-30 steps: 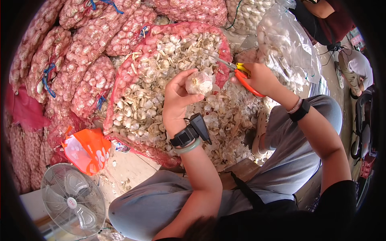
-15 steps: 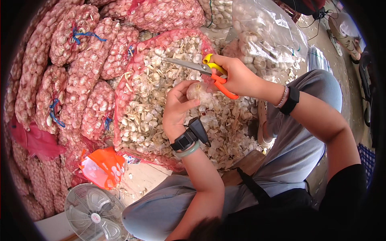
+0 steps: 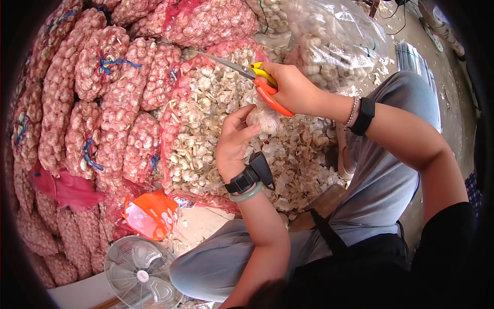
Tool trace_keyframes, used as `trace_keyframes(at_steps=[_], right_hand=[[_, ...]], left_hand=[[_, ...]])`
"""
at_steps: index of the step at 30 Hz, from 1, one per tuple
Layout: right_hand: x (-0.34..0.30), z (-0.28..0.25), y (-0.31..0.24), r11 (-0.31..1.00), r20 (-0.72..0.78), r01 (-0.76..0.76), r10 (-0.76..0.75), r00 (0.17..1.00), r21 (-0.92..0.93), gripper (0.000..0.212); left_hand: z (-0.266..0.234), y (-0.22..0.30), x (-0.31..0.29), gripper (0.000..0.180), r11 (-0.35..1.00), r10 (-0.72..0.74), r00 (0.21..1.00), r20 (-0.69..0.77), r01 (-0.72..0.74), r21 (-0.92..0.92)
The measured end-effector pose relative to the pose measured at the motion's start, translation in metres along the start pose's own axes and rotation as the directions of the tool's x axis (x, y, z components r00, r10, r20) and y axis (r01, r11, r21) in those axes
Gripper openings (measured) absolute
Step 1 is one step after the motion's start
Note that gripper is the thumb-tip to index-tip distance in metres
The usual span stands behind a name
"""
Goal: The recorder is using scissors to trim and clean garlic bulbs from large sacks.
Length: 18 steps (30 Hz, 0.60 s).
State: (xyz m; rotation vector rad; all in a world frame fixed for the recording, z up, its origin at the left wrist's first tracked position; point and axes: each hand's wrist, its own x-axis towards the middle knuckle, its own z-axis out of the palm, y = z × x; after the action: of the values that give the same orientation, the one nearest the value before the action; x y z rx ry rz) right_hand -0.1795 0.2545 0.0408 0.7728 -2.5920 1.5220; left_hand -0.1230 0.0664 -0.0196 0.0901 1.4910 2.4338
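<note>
My left hand (image 3: 235, 141) is closed on a whitish garlic bulb (image 3: 265, 119), its fingers and thumb at the bulb's left side. My right hand (image 3: 296, 88) grips a pair of scissors (image 3: 267, 95) with one yellow and one orange handle. The scissor blades point to the upper left, past the bulb, and look nearly together. The lower orange handle is just above the bulb; part of the bulb's top is hidden by the right hand and handles. Below both hands spreads a heap of loose garlic bulbs and dry skins (image 3: 206, 118) on an opened red mesh bag (image 3: 167, 139).
Full red mesh sacks of garlic (image 3: 123, 103) are stacked at the left. A clear plastic bag (image 3: 339, 31) of bulbs stands at the far right of the heap. An orange-and-white bag (image 3: 152, 213) and a fan (image 3: 141, 275) are at the near left.
The view has shifted, so the sacks and fan sit further right. The scissors have turned to point more steeply upward, and the bulb is rotated in my left hand.
</note>
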Motion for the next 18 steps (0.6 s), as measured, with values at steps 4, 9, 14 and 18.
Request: trace_keyframes(at_steps=[4, 9, 14, 18], right_hand=[[0.001, 0.005, 0.004, 0.999, -0.068, 0.048, -0.048, 0.997, 0.009, 0.021], [0.013, -0.014, 0.002, 1.000, -0.150, -0.021, 0.023, 0.988, 0.015, 0.024], [0.017, -0.020, -0.005, 0.991, 0.012, -0.056, 0.055, 0.998, 0.121, 0.035], [0.011, -0.013, -0.001, 0.978, 0.158, 0.009, -0.043, 0.987, 0.209, 0.040]], left_hand=[[0.006, 0.005, -0.006, 0.065, 1.000, -0.004, 0.997, -0.074, 0.006, 0.030], [0.017, 0.016, -0.012, 0.067, 0.980, 0.118, 0.993, 0.032, -0.111, -0.167], [0.011, 0.013, -0.010, 0.065, 0.973, 0.196, 0.979, -0.060, -0.201, -0.110], [0.012, 0.009, -0.005, 0.050, 0.981, 0.051, 0.981, -0.188, -0.084, -0.173]])
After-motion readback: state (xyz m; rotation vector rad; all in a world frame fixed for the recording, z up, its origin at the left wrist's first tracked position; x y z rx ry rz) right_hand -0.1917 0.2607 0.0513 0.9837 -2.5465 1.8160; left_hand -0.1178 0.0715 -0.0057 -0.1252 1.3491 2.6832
